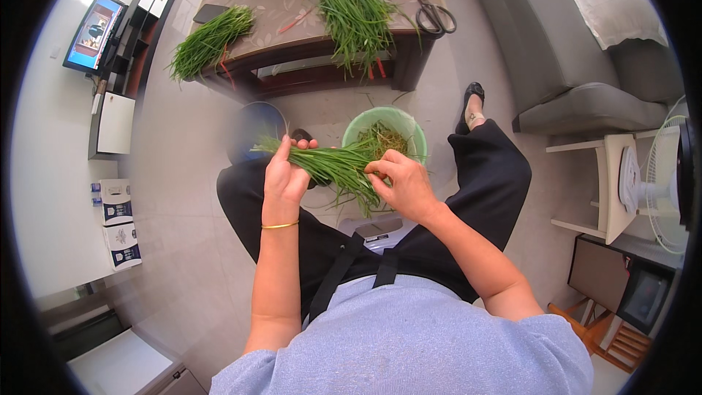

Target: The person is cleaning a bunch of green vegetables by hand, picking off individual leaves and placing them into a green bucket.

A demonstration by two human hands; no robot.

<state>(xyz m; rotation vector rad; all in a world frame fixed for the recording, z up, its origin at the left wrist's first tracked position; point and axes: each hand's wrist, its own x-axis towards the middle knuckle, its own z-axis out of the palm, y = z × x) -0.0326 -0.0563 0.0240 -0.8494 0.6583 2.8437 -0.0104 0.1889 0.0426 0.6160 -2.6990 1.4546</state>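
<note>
My left hand point(288, 170) holds a bunch of thin green stalks, like garlic chives point(334, 167), the bunch pointing right across my lap. At its leafy right part, the thumb and fingertips of my right hand point(400, 181) are pinched together at the leaves; whether a single leaf is between them cannot be told. Partly under the bunch stands a light green plastic bucket point(419, 137) holding loose green and yellowish-brown scraps point(392, 140). More bundles lie on the table beyond: one at its left corner point(214, 41), one at its middle point(356, 16), others at the far edge.
Black-handled scissors point(433, 15) lie at the right edge of the low table point(274, 16), with red ties nearby. A dark phone-like object point(210, 13) is at its left. A blue round container point(255, 126) stands by my left knee. A grey sofa point(587, 107) and white fan point(658, 192) are at right.
</note>
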